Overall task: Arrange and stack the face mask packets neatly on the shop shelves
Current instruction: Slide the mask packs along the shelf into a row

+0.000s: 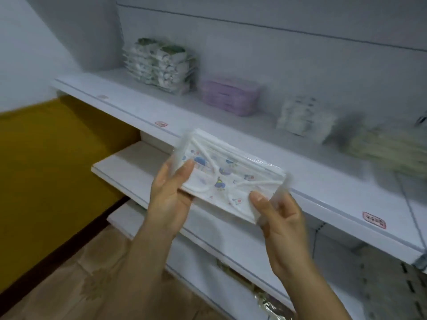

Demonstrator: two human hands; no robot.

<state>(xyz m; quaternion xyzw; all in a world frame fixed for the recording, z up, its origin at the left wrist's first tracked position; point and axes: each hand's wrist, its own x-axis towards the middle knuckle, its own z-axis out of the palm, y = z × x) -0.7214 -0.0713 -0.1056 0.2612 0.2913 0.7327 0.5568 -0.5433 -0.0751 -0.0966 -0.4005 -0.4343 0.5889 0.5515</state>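
Observation:
A clear packet of white face masks (227, 175) with small blue cartoon prints is held in the air just in front of the top white shelf (254, 162). My left hand (169, 192) grips its left end and my right hand (280, 214) grips its lower right corner. On that shelf lie a tall stack of patterned mask packets (159, 65) at the far left, a lower purple stack (228, 95) beside it, a whitish stack (305, 120) further right, and a blurred pale yellow-green pile (388, 148) at the right edge.
Two lower white shelves (129, 167) step out below the top one; a shiny gold-patterned packet (265, 299) lies low down. A mustard-yellow wall panel (53, 162) stands at the left above a brown tiled floor (97, 278). Pink price tags (374, 219) sit on the shelf edge.

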